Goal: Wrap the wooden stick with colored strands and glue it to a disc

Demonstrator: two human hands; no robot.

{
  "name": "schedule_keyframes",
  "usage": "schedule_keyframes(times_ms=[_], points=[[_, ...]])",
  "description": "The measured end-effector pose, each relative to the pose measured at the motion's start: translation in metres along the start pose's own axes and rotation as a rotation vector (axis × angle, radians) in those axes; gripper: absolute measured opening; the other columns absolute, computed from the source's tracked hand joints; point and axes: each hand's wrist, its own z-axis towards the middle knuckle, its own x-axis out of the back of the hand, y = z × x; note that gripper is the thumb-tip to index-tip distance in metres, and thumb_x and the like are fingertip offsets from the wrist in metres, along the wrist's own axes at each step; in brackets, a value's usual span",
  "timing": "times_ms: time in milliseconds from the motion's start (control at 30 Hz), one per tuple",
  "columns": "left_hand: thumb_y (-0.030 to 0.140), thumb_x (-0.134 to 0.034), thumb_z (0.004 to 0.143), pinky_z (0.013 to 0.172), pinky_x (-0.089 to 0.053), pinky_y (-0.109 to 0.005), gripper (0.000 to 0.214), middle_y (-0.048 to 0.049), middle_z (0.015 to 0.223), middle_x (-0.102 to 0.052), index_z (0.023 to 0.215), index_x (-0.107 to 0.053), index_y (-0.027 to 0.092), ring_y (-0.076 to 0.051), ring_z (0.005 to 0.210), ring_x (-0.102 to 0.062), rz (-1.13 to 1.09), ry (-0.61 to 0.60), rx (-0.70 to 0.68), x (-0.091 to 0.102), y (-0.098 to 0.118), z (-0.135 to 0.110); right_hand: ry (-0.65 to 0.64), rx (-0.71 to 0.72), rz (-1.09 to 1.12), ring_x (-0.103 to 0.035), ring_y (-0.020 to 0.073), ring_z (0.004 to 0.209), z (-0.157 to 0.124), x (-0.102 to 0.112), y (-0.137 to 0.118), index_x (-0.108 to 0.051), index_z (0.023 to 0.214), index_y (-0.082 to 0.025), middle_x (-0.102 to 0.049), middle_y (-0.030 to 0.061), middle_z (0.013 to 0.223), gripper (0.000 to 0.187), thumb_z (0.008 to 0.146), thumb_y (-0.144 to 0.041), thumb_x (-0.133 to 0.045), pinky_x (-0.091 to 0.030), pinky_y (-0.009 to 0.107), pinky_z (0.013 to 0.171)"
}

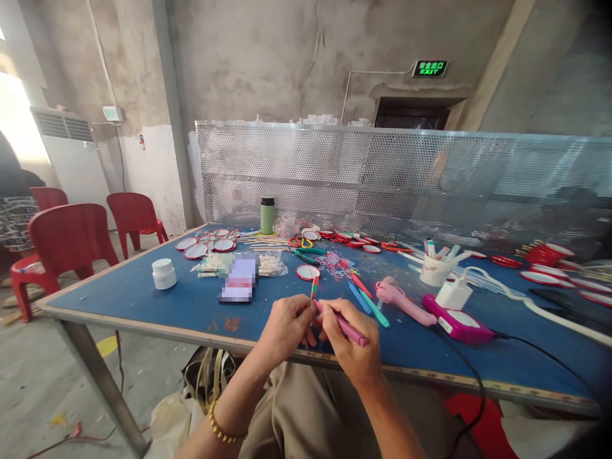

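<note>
Phone [243, 271] left of marker [352, 331]

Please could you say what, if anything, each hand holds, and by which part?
The left hand pinches a striped stick by its lower end; the right hand grips a pink marker near its front end.

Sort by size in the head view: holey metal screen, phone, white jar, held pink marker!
1. Holey metal screen
2. Phone
3. White jar
4. Held pink marker, going by what shows; it's partly hidden.
</note>
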Motion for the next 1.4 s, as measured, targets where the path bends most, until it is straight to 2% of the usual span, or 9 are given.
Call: schedule_keyframes(times_ms=[1400], points=[[0.04, -0.049, 0.089, 0.043, -0.043, -0.019, 0.03, 0.0029, 0.05, -0.059, 0.067, -0.049, 0.02, -0.011, 0.041, -0.056, -0.064, -0.013, 0.027, 0.0002, 0.0002, 0.0002, 0.01, -0.024, 0.011, -0.062, 0.0112, 0.051, 0.0002, -0.0015, 0.0006, -0.063, 0.086, -0.021, -0.066, -0.0019, 0.066, 0.016, 0.096, -0.022, -0.051, -0.05, 0.023, 0.054]])
